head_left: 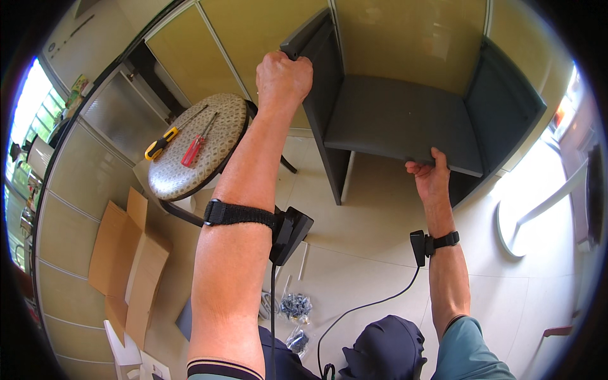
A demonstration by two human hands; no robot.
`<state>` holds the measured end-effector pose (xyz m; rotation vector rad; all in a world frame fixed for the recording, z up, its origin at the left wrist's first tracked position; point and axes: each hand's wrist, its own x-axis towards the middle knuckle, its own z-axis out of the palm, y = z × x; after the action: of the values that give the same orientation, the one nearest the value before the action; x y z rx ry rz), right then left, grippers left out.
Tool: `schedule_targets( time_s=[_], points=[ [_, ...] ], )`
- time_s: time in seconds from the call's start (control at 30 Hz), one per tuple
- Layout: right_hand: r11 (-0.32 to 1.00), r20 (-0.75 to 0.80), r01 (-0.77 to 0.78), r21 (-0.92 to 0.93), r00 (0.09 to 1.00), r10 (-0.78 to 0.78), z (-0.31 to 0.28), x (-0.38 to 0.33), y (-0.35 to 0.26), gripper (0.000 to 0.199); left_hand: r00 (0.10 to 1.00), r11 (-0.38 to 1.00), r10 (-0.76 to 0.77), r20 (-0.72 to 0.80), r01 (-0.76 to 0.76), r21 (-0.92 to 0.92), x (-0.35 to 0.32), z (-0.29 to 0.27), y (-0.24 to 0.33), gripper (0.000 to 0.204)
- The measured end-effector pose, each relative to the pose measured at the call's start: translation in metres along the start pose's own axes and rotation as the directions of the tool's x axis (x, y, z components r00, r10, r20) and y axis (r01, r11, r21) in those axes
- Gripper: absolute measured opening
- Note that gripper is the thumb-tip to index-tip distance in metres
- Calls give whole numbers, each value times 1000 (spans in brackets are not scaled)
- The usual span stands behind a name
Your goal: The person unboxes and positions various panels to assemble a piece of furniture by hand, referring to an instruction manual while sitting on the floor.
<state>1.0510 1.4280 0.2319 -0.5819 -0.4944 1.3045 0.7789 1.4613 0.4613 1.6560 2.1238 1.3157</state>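
A dark grey furniture frame (402, 117) stands ahead of me, with two upright side panels joined by a flat board between them. My left hand (284, 79) is closed over the top corner of the left side panel (326, 120). Under the front edge of the flat board, toward its right end, my right hand (433, 177) grips with the thumb on top and the fingers curled below. The right side panel (506, 104) leans outward in the view, and its lower part is partly hidden by the board. Black straps with small devices sit round both my forearms.
A round patterned stool (215, 136) at the left carries a yellow-and-black screwdriver (161, 143) and a red-handled screwdriver (193, 151). An opened cardboard box (130, 263) lies below it. Bags of small hardware (296, 306) rest on the floor near my legs. A white round base (510, 221) stands at right.
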Motion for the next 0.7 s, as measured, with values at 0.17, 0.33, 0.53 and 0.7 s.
schedule_targets(
  time_s=[0.17, 0.33, 0.53, 0.7],
  points=[
    [998, -11, -58, -9, 998, 58, 21, -5, 4, 30, 1000, 999, -3, 2, 3, 36, 11, -8, -7, 37],
    [973, -18, -195, 127, 980, 198, -3, 3, 28, 26, 995, 996, 88, -50, -86, 27, 29, -7, -13, 37],
    [987, -93, -147, 58, 984, 152, -44, 4, 33, 25, 998, 995, 54, -15, -52, 82, 22, 16, -12, 38],
    [972, -165, -236, -1, 959, 232, -85, -2, -4, 35, 998, 988, 55, 24, -51, -143, -2, 49, 18, 39]
  ],
)
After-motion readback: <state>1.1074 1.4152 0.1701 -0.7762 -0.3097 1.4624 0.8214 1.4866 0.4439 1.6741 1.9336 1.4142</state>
